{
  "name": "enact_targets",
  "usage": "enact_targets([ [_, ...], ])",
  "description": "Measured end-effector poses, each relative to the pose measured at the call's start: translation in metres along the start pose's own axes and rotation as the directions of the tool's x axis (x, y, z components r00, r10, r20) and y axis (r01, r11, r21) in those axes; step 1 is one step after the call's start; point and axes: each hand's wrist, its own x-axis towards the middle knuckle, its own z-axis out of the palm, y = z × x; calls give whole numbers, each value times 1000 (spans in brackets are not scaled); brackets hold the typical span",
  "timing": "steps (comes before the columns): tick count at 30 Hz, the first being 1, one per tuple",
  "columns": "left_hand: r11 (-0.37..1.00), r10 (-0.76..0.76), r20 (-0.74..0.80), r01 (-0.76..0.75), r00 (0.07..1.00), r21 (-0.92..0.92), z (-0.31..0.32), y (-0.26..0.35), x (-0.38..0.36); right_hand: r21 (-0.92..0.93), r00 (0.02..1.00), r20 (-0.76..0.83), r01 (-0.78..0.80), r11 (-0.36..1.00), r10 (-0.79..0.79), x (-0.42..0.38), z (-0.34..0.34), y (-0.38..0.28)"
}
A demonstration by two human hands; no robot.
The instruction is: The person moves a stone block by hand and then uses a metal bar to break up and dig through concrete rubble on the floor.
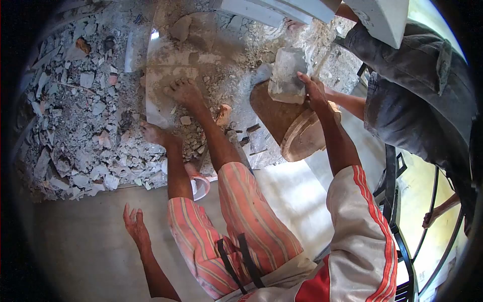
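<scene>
My right hand point(316, 93) grips the near edge of a grey concrete block point(288, 75), thumb and fingers at its side. Below the block is a brown, dusty bucket point(271, 113) tilted on the rubble, its round end point(305, 133) facing the smooth floor. My left hand point(136, 226) hangs over the floor on the other side of my legs, fingers apart, holding nothing. Just behind my right wrist another person's forearm point(349, 103) reaches toward the bucket; that hand is mostly hidden.
Broken rubble point(95, 131) spreads under my bare feet point(186, 93). A pink-rimmed container point(200, 187) lies by my shin. Another person in dark clothes point(417, 95) stands at the right, with a hand point(429, 219) on a black metal railing point(435, 196). Pale boards point(271, 11) jut in at the top.
</scene>
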Motion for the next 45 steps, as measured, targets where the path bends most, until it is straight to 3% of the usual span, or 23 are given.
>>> enact_targets([
  [1, 1000, 23, 13, -23, 1000, 5, 8, 12, 2, -44, 1000, -1, 1, 999, -1, 13, 0, 8],
  [2, 999, 41, 19, -41, 999, 15, 13, 21, 4, -58, 990, -136, 10, 998, -18, 32, 5, 14],
  [4, 997, 66, 22, -67, 998, 30, 17, 36, 6, 68, 967, -234, -84, 994, 98, 67, 23, 6],
  [6, 994, 104, 56, -102, 993, -33, 15, 28, 16, 208, 963, -147, -191, 959, 224, 85, 24, -12],
  [7, 991, 103, 44, -98, 994, -87, 8, 8, 21, 474, 972, -77, -162, 866, 224, 93, 26, -22],
  [9, 986, 33, 5, -32, 999, -165, 0, -1, 21, 875, 975, 111, -187, 446, 191, 115, 51, -42],
  [10, 991, 8, -18, -11, 1000, -132, 0, 3, 20, 918, 938, 224, -112, 381, -265, 108, 55, -44],
  [12, 999, -35, -52, 33, 998, -29, -2, 11, 19, 874, 965, 139, -14, 485, -223, 81, 71, -93],
  [13, 998, -46, -59, 48, 997, 35, -3, 11, 20, 801, 1000, 25, -17, 599, -5, 74, 83, -113],
  [14, 998, -57, -90, 60, 994, 36, -5, 7, 20, 721, 973, -90, -83, 688, 212, 68, 95, -132],
  [19, 997, -47, -56, 43, 997, -71, 7, -23, 26, 827, 972, -49, -89, 555, 228, 106, 105, -77],
  [21, 991, -59, -70, 50, 996, -120, 16, -34, 25, 844, 910, -43, -187, 503, 411, 152, 105, -26],
  [25, 989, -84, -51, 77, 995, -122, 16, -55, 23, 690, 974, 32, -184, 700, 225, 153, 170, -39],
  [29, 957, -152, 32, 155, 988, -247, 30, -69, 7, 389, 996, -48, -50, 920, 75, 82, 111, -52],
  [31, 920, -195, 43, 198, 980, -337, 28, -91, -1, -50, 995, -48, 80, 996, -82, 57, 122, -74],
  [33, 923, -144, 55, 155, 988, -352, 26, -117, 2, -345, 914, -42, 366, 864, -404, 29, 133, -102],
  [34, 927, -165, 70, 179, 984, -330, 25, -127, -4, -275, 957, 14, 282, 919, -290, -5, 137, -125],
  [35, 932, -186, 80, 201, 979, -303, 23, -137, -10, -248, 937, -19, 335, 909, -350, -8, 140, -98],
  [38, 929, -169, 109, 195, 980, -314, 18, -126, -15, -134, 944, 106, 326, 936, -314, -75, 140, -106],
  [40, 975, -117, 102, 134, 988, -178, 6, -125, -19, -153, 935, 90, 353, 923, -343, -108, 149, -67],
  [45, 949, 61, 25, -50, 998, -312, -36, -115, -25, -100, 948, -85, 297, 950, -305, -194, 185, 5],
])
